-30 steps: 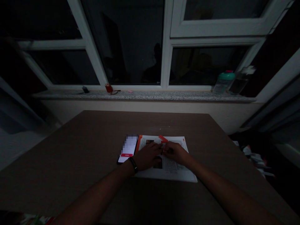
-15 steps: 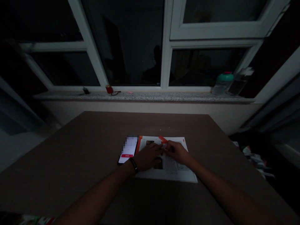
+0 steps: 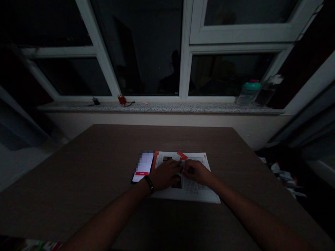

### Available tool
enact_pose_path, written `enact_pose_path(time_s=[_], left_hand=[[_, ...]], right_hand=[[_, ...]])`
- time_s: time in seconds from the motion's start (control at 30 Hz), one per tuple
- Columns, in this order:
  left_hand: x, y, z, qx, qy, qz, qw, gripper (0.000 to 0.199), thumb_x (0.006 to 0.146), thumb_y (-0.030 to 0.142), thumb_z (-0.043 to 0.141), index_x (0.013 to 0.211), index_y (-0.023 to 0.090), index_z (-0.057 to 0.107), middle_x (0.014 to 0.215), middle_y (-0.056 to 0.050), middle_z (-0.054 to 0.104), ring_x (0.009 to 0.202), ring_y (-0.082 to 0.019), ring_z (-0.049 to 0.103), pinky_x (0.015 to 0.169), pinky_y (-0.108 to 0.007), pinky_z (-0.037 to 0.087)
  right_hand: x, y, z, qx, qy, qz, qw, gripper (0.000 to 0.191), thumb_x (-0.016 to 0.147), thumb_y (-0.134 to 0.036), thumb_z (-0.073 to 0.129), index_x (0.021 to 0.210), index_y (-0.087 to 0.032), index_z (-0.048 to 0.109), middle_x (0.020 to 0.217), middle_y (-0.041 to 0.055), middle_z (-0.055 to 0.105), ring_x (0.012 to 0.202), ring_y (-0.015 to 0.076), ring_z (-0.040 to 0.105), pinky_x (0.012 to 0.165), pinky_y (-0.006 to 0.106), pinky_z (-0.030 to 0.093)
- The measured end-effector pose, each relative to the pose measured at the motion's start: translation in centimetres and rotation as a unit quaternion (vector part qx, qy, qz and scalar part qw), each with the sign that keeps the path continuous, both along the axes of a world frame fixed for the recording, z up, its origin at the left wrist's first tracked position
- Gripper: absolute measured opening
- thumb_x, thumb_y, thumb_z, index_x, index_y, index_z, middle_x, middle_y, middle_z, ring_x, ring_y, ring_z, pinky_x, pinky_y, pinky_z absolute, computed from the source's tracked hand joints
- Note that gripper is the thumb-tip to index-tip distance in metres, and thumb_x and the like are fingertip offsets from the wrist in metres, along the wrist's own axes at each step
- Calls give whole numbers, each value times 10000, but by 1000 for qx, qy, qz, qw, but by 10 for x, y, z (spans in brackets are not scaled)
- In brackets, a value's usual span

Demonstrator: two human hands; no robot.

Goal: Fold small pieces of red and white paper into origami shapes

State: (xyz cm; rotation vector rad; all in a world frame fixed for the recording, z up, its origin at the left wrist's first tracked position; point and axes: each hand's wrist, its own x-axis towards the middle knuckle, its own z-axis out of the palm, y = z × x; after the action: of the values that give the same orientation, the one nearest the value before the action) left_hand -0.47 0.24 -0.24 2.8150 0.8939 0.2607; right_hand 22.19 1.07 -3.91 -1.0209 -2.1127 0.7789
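A printed sheet or booklet [image 3: 191, 190] with pictures and text lies on the brown table [image 3: 104, 146]. My left hand [image 3: 166, 174], with a dark band at the wrist, lies spread over its left half. Close to those fingertips, my right hand [image 3: 196, 171] is pinched; a bit of red shows at its fingertips, too small to make out. Just beyond the fingers, a folded red strip [image 3: 181, 155] rests on the page's upper part. A lit phone [image 3: 143, 167] lies against the sheet's left side.
Behind the table runs a speckled window sill [image 3: 162, 107] holding a small red jar [image 3: 121, 99], a bottle with a teal lid [image 3: 248, 92] and a clear bottle [image 3: 268, 90]. Crumpled wrappers [image 3: 285, 176] lie beyond the table's right edge.
My right hand has shifted slightly toward me and its fingers have curled in more, showing more of the red strip. My left hand stays in place.
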Motion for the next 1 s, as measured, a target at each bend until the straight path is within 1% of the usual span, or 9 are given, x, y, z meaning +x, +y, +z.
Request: enact_pose_path(time_s=[0.1, 0.17, 0.23, 0.4, 0.47, 0.7, 0.77, 0.93, 1.0], left_hand=[[-1, 0, -2, 5, -2, -1, 1000, 456, 891, 280, 658, 1317, 211, 514, 1457, -111, 459, 1309, -284, 423, 1062, -470, 389], [-1, 0, -4, 9, -5, -2, 1000, 443, 898, 284, 647, 1315, 213, 515, 1450, -112, 464, 1310, -285, 420, 1063, -471, 386], [-1, 1, -6, 12, -9, -4, 1000, 440, 897, 283, 649, 1310, 214, 516, 1447, -111, 466, 1309, -280, 420, 1068, -470, 380], [-1, 2, -8, 9, -13, -8, 1000, 434, 880, 271, 671, 1286, 211, 531, 1447, -111, 460, 1302, -278, 424, 1067, -459, 385], [0, 2, -6, 6, -13, -8, 1000, 437, 883, 268, 666, 1294, 210, 528, 1439, -113, 469, 1302, -281, 425, 1065, -462, 389], [1, 1, 0, 6, -1, -4, 1000, 465, 889, 277, 658, 1324, 202, 509, 1424, -127, 487, 1297, -297, 439, 1067, -489, 384], [0, 1, -1, 8, -4, -7, 1000, 462, 894, 283, 652, 1325, 206, 506, 1430, -126, 480, 1302, -295, 434, 1065, -487, 387], [0, 1, -2, 5, -4, -4, 1000, 450, 886, 279, 664, 1305, 194, 521, 1444, -128, 465, 1314, -289, 424, 1071, -473, 392], [0, 0, -2, 6, -5, -3, 1000, 446, 884, 276, 664, 1300, 195, 524, 1437, -126, 475, 1307, -290, 430, 1069, -480, 394]], right_hand=[[-1, 0, 2, 46, -23, -79, 995, 141, 771, -139, 616, 712, -203, 505, 680, -27, 541, 629, 130, 502, 592, 230, 365], [-1, 0, 4, 61, -32, -98, 993, 148, 766, -123, 600, 711, -207, 492, 678, -27, 529, 631, 134, 495, 598, 235, 361], [-1, -2, 6, 70, -32, -74, 994, 149, 766, -127, 603, 714, -210, 490, 699, -19, 537, 640, 138, 502, 604, 237, 368], [0, -8, 8, 105, -30, 54, 993, 144, 796, -116, 577, 721, -215, 503, 757, 9, 578, 725, 162, 547, 673, 257, 410], [0, -7, 8, 122, -35, 52, 991, 150, 796, -96, 564, 725, -215, 506, 775, 18, 585, 773, 175, 554, 713, 272, 421], [-1, 6, 3, 160, -70, -51, 983, 168, 816, -86, 531, 712, -209, 484, 756, 20, 539, 753, 175, 510, 675, 273, 403], [-1, 5, 2, 160, -61, -41, 984, 146, 801, -89, 541, 733, -210, 496, 768, 19, 541, 739, 170, 514, 669, 270, 408], [-1, 0, 2, 154, -36, 52, 986, 148, 787, -79, 558, 751, -215, 514, 794, 25, 572, 752, 170, 549, 684, 264, 426], [-1, 1, 4, 161, -40, 33, 986, 163, 796, -72, 549, 737, -215, 498, 784, 31, 567, 766, 181, 546, 690, 272, 423]])
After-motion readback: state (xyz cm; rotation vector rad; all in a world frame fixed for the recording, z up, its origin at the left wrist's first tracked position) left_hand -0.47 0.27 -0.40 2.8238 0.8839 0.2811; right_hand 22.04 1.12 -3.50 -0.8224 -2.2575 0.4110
